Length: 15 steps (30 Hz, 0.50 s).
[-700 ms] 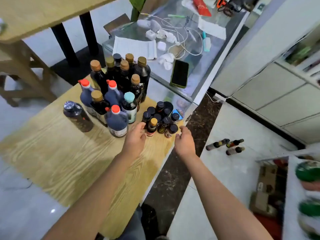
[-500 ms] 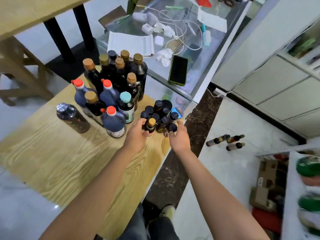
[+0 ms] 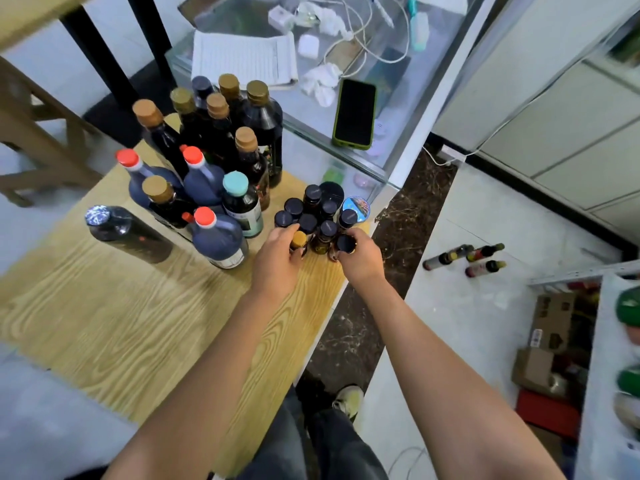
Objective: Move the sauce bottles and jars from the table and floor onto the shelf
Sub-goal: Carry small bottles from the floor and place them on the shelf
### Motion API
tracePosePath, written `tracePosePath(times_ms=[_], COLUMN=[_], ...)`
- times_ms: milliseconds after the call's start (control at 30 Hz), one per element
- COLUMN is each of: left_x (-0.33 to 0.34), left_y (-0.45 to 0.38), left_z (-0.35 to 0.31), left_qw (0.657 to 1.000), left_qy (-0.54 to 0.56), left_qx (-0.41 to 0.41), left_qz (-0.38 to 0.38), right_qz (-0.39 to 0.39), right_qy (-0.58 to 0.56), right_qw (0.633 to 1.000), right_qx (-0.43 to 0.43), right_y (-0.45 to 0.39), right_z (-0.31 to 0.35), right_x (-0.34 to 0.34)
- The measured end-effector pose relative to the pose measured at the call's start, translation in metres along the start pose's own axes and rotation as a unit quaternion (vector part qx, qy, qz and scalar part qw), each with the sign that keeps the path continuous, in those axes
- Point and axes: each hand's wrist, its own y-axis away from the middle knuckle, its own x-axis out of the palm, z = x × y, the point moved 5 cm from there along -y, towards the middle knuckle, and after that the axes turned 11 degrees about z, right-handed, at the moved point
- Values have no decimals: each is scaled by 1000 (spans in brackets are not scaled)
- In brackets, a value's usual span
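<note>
**On the bench: both hands at the small-bottle cluster**

Left of the small-bottle cluster (image 3: 317, 216), a dark bottle with a foil cap (image 3: 128, 233) stands tilted in view on the wooden bench (image 3: 104, 317), beside the tall sauce bottles (image 3: 207, 161). At the cluster's near edge, the left hand (image 3: 277, 258) curls its fingers round a gold-capped bottle (image 3: 298, 241). The right hand (image 3: 360, 258) grips a black-capped bottle (image 3: 344, 244). Right of the cluster, three bottles (image 3: 464, 259) lie on the floor. Further right, the shelf (image 3: 595, 358) shows at the frame edge.
</note>
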Motion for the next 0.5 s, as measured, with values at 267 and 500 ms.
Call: tracePosePath(times_ms=[267, 500], left_x=[-14, -10], left_y=[5, 13], left_z=[3, 10], left_qw=[999, 998], left_qy=[-6, 32], left_qx=[-29, -31], left_qz=[-12, 35], right_qz=[12, -6], right_qy=[-4, -28], right_qw=[1000, 1000], right_qx=[11, -3], right_y=[3, 26], right_z=[-8, -7], right_x=[3, -6])
